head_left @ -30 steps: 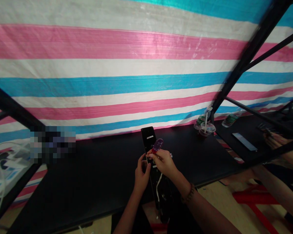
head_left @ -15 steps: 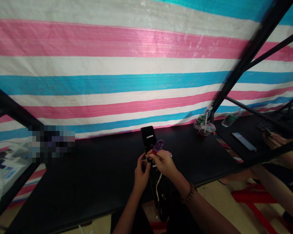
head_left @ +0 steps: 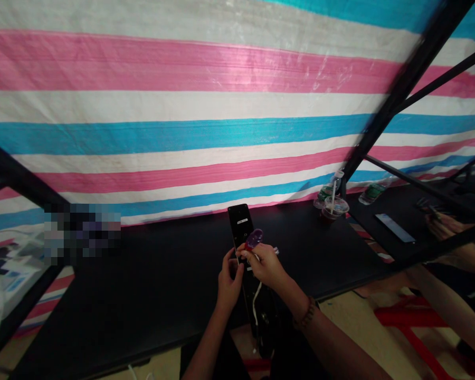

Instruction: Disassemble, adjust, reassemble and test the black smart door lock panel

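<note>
A long, flat black device (head_left: 239,224) with small white labels slants from the table toward my lap; its kind is unclear. My left hand (head_left: 229,279) is closed on its left edge, thumb and fingers curled there. In my right hand (head_left: 265,264) is a screwdriver (head_left: 255,238) with a purple see-through handle and a red collar, pinched over the device's face. My fingers hide its tip. A white cable (head_left: 255,306) runs down from under my right hand along the device.
The black table (head_left: 150,285) meets a striped tarp (head_left: 190,137). At right stand a drink cup with a straw (head_left: 334,208), a water bottle (head_left: 324,195) and another bottle (head_left: 372,192). Beyond a black post, a phone (head_left: 396,228) lies near another person's hands (head_left: 445,227). White equipment (head_left: 11,285) with cables sits left.
The screwdriver's purple handle has tilted very slightly to the left and down. Both hands stay in nearly the same place on the black device.
</note>
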